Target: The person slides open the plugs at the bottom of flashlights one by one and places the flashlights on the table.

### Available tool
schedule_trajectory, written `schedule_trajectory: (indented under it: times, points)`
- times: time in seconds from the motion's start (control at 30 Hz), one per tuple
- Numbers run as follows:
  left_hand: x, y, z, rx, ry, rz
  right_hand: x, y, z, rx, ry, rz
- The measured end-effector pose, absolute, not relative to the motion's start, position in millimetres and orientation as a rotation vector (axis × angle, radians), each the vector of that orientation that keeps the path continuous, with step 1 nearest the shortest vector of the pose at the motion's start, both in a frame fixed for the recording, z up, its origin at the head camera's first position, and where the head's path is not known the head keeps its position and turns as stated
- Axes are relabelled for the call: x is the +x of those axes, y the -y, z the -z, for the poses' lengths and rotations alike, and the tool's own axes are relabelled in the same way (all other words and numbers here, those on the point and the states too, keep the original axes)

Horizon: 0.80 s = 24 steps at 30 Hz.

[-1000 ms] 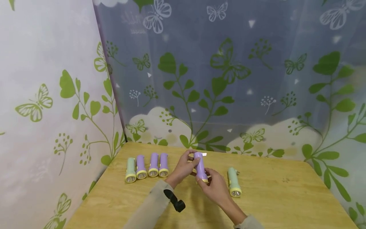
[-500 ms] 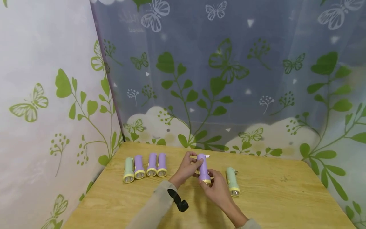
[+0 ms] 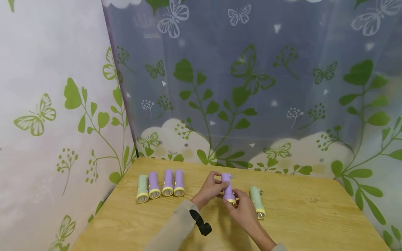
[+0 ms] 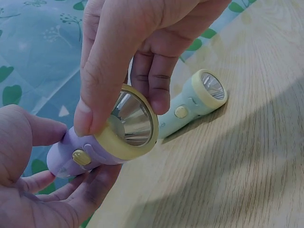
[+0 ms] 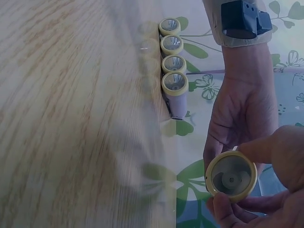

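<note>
A purple flashlight with a yellow head is held between both hands over the table. My left hand grips its purple body near the tail end, thumb along the side. Around the yellow rim, thumb and fingers of my right hand pinch the head. The lens faces toward me, and a yellow switch shows on the body. A green flashlight lies just right of my right hand.
At the left of the wooden table, a green flashlight and three purple flashlights stand in a row, yellow heads toward me. A patterned curtain rises behind the table's back edge.
Both hands have shifted slightly right and toward me with the purple flashlight. The pale tab at its tail, which stuck out to the right before, shows less now. The other flashlights have not moved.
</note>
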State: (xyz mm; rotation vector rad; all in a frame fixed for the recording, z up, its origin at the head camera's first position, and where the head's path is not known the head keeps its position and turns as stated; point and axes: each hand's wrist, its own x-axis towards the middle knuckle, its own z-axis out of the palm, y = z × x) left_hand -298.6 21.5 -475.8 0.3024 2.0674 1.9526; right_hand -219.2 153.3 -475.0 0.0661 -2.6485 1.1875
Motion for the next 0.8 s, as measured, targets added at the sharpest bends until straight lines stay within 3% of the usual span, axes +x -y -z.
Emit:
schedule_trajectory:
  times: [0.8]
  points:
    - [-295, -45, 499, 0.236, -2.183, -1.857, -211, -161, 489, -0.003, 2.744, -0.945]
